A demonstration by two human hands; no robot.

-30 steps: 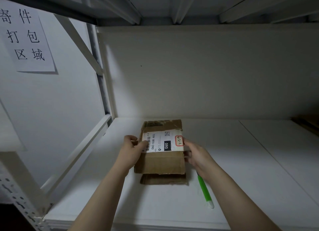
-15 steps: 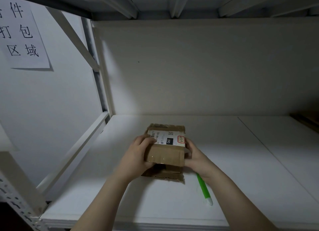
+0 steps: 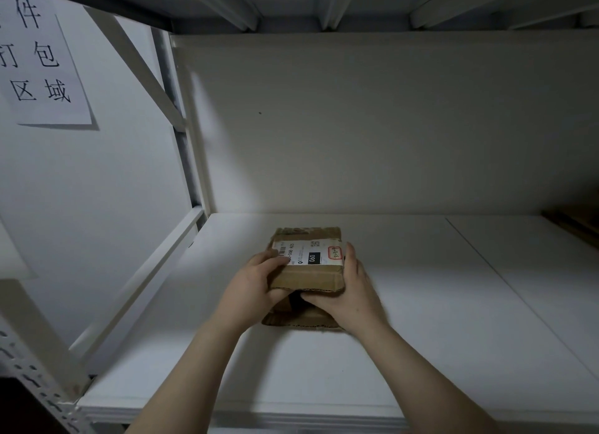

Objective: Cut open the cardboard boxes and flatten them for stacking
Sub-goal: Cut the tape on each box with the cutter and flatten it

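The right hand (image 3: pixel 351 291) has slid off the side of the small brown cardboard box (image 3: pixel 308 273) and come round to its near end, and the left hand (image 3: pixel 251 288) has dropped lower along the left edge. Both now clamp the box from either side.

Look at the left hand: its fingers (image 3: pixel 275 260) lie close together over the top left corner, tips just touching the white printed shipping label (image 3: pixel 304 254), while the thumb curls in under the near edge of the top panel. On the right, the fingers run pressed together up the box's right side, reaching level with the small red-outlined sticker (image 3: pixel 335 252) at the label's end. The right thumb hooks into the dark gap beneath the top panel, so each hand pinches that panel between thumb and fingers.

The box sits towards the left of the white shelf board (image 3: pixel 453 304), its top tilted a little towards the camera. The ragged lower cardboard flap (image 3: pixel 301 322) lies flat on the shelf below the hands, sticking out towards the viewer.

Up on the left wall hangs a white paper sign with black Chinese characters (image 3: pixel 42 67). At the far right edge of the shelf there is something brown (image 3: pixel 573 221), too dark to make out.
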